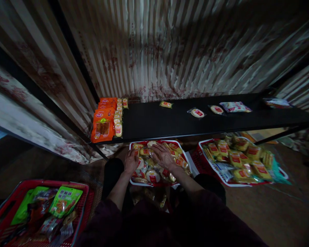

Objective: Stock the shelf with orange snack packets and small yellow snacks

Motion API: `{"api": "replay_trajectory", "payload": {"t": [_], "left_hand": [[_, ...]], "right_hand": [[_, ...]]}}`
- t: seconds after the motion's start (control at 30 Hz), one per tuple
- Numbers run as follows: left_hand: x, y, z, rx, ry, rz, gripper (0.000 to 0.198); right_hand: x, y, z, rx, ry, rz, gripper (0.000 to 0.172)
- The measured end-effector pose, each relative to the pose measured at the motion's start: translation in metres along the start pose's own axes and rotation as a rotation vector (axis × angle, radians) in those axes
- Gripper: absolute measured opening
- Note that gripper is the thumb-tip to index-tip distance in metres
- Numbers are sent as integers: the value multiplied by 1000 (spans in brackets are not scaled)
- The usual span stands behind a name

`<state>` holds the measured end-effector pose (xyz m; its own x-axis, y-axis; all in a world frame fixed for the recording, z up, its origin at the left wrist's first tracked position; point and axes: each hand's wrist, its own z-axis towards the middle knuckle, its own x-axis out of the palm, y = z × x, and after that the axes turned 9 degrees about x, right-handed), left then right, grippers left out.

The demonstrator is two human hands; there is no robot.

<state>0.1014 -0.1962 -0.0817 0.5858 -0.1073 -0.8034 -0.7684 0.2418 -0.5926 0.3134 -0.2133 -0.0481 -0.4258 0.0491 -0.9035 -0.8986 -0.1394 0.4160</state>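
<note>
A red basket with a white rim (pixel 186 161) stands between my knees, filled with small wrapped snacks. My left hand (pixel 131 161) is at its left side, fingers extended beside a round white pack (pixel 141 163). Over the middle of the heap lies my right hand (pixel 163 156), its fingers stretched out and touching the packs. Just beyond those fingertips is another round white pack (pixel 151 143), partly covered. A larger round wrapped cake (pixel 152 176) with a red label rests near the basket's front. Neither hand visibly grips a pack.
Behind the basket runs a black shelf (pixel 149 120) with orange snack bags (pixel 103 125), small stacked cakes (pixel 118 129) and several scattered packs. Right of me stands another basket (pixel 213 168) of yellow packs. A red basket (pixel 84 195) with green bags (pixel 66 200) is at left.
</note>
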Motion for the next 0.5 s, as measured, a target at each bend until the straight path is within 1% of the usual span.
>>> {"api": "replay_trajectory", "payload": {"t": [0.07, 0.17, 0.27, 0.33, 0.4, 0.5], "left_hand": [[1, 1, -5, 21, -18, 11, 43], [0, 2, -9, 36, -26, 23, 43], [-1, 1, -10, 50, -11, 25, 45], [-1, 1, -12, 76, 2, 38, 48], [0, 1, -14, 101, 16, 62, 52], [3, 3, -18, 105, -8, 81, 49]], "right_hand": [[8, 14, 4, -36, -2, 26, 40], [18, 31, 11, -49, 28, 42, 39], [25, 43, 16, -6, 94, 17, 38], [27, 49, 18, 34, 142, -23, 37], [27, 53, 20, 40, 185, -66, 37], [26, 55, 22, 28, 218, -111, 33]]}}
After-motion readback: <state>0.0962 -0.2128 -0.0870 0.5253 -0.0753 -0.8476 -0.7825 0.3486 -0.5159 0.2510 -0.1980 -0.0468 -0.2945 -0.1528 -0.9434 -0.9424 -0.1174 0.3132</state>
